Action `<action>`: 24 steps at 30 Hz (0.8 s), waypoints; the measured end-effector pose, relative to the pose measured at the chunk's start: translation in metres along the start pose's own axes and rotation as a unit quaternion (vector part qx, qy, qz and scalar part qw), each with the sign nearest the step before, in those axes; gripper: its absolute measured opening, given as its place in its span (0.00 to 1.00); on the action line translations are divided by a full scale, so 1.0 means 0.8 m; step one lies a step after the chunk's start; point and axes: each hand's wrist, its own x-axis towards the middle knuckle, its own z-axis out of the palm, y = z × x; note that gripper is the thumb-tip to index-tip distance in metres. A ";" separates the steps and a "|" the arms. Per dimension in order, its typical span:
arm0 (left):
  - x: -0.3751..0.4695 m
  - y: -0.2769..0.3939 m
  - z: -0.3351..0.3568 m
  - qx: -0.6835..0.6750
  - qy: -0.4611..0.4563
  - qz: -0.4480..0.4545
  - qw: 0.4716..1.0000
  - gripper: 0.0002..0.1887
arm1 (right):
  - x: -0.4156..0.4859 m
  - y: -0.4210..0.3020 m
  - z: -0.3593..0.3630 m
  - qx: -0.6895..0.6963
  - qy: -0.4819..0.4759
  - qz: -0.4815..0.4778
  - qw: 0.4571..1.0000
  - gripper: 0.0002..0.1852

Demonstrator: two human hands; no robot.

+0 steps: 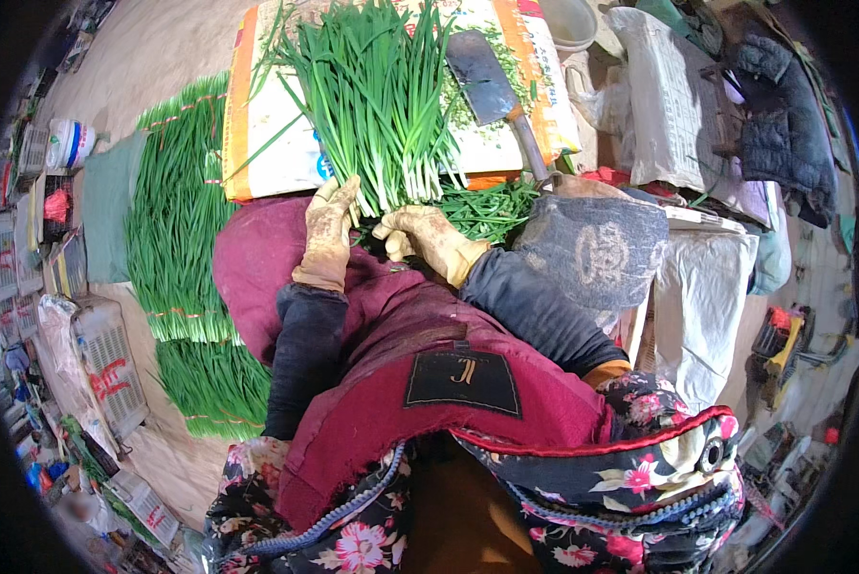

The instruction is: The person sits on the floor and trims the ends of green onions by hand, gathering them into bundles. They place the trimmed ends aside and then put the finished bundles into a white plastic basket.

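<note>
A loose spread of garlic chives lies before me, green tips away and pale stalk ends towards me. My left hand, in a soiled cream glove, has its fingers around a few stalks at the bunch's left edge. Just below the stalk ends is my right hand, gloved alike, with its fingers curled; whether anything is between them is hidden. Under the chives lies a printed woven sack with orange borders. On its right side rests a cleaver, blade away from me and handle pointing towards my right knee.
Loose green leaf scraps fill the gap by my right hand. Tied chive bundles lie on the ground to the left, near a plastic crate. At the right are a white sack, a dark padded jacket and a bucket.
</note>
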 end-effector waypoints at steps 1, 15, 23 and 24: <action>0.003 -0.001 -0.002 -0.001 -0.002 0.003 1.000 0.14 | -0.003 -0.002 -0.002 -0.021 -0.017 -0.004 1.000 0.13; 0.016 0.008 -0.010 0.032 -0.048 -0.069 0.996 0.14 | -0.036 -0.013 -0.005 -0.673 -0.019 -0.205 0.710 0.09; 0.002 0.020 0.008 0.067 -0.042 -0.058 0.995 0.18 | -0.018 -0.059 0.051 -0.636 0.018 -0.279 0.719 0.13; 0.003 0.020 0.007 0.078 -0.037 -0.058 0.995 0.17 | -0.016 -0.061 0.053 -0.638 0.042 -0.267 0.721 0.13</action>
